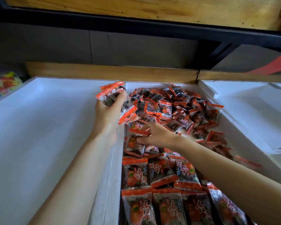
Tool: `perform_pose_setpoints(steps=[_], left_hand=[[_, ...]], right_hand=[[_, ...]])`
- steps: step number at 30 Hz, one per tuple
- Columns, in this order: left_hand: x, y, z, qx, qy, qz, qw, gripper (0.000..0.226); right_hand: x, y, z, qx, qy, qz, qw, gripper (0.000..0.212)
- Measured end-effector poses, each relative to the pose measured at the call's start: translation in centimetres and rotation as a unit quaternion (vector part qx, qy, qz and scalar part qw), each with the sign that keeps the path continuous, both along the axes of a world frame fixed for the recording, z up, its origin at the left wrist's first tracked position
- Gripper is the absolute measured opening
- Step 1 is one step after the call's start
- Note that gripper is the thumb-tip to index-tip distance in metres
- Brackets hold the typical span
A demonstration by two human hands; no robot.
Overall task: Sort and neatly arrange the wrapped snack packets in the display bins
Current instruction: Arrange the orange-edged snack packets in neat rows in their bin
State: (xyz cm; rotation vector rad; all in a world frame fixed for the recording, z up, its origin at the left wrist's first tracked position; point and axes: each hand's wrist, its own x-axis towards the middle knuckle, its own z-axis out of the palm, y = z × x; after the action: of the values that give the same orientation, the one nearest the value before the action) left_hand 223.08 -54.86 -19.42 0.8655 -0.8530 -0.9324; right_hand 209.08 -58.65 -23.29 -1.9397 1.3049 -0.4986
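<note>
The middle white foam bin holds many red-edged clear snack packets with dark fruit inside. Packets near me lie in neat rows; those at the far end form a loose heap. My left hand is raised over the wall between the left and middle bins, shut on a bunch of packets. My right hand reaches in from the right, fingers pinching a packet against the bin's left side, midway along.
An empty white foam bin lies to the left, another to the right. A wooden rail and a grey wall stand behind. Colourful wrapped sweets sit at far left. A red paper strip hangs at right.
</note>
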Motion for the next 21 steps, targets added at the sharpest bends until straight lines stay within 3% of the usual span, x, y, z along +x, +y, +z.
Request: perform_pose_setpoints(steps=[4, 9, 11, 14, 15, 16, 18, 21], left_hand=[[-0.1, -0.1, -0.1, 0.017, -0.013, -0.042, 0.999, 0.004], [-0.4, 0.2, 0.0, 0.041, -0.019, -0.089, 0.995, 0.008], [-0.5, 0.3, -0.1, 0.06, -0.029, -0.113, 0.991, 0.02], [-1.0, -0.1, -0.6, 0.082, -0.06, -0.114, 0.988, 0.027], [-1.2, -0.2, -0.8, 0.084, -0.072, -0.109, 0.988, 0.023], [-1.4, -0.4, -1.1, 0.084, -0.085, -0.101, 0.988, 0.02], [-1.8, -0.5, -1.6, 0.089, -0.102, -0.087, 0.987, 0.024], [-2.6, -0.6, -2.2, 0.097, -0.108, -0.076, 0.986, 0.031]], right_hand=[[0.4, 0.0, 0.1, -0.006, 0.053, 0.051, 0.997, 0.016], [0.3, -0.4, -0.8, -0.075, 0.103, 0.043, 0.991, 0.035], [0.0, 0.1, 0.2, -0.119, 0.009, -0.006, 0.993, 0.008], [-0.5, 1.4, 2.7, -0.071, -0.255, -0.071, 0.962, 0.026], [-0.7, 1.8, 3.2, -0.061, -0.293, -0.069, 0.952, 0.028], [-0.9, 2.2, 3.5, -0.077, -0.284, -0.052, 0.954, 0.03], [-0.9, 3.1, 3.1, -0.162, -0.17, -0.033, 0.971, 0.049], [-0.3, 3.9, 2.0, -0.332, -0.027, -0.011, 0.943, 0.079]])
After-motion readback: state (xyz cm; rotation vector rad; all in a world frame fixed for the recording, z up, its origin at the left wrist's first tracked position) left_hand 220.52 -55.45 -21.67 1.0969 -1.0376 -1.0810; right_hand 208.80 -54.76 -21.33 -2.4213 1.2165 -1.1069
